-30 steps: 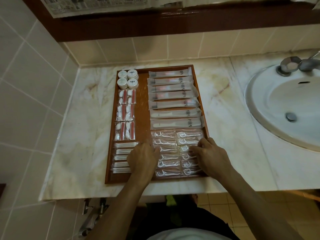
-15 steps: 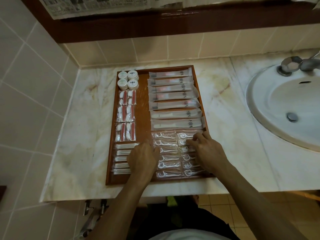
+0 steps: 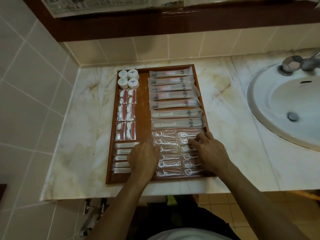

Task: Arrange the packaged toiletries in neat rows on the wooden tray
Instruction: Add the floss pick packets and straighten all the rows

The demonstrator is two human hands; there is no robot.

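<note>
Floss-pick packets [image 3: 167, 148] on tray [image 3: 110, 153] | both hands [image 3: 142, 157] [image 3: 210, 151] flat — fingertips touching; lower packets hidden

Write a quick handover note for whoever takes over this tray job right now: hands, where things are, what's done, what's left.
Left hand: on the tray, between the cotton swab packets and the floss pick packets, fingers against the floss picks' left edge; grip unclear.
Right hand: fingers resting on the right column of floss picks, near its top.
Done: round containers at the far left corner, red-and-white packets below them, swabs stacked at the near left, long sachets in a row at the far right.
Left: square up the two floss pick columns; some packets overlap slightly.
</note>
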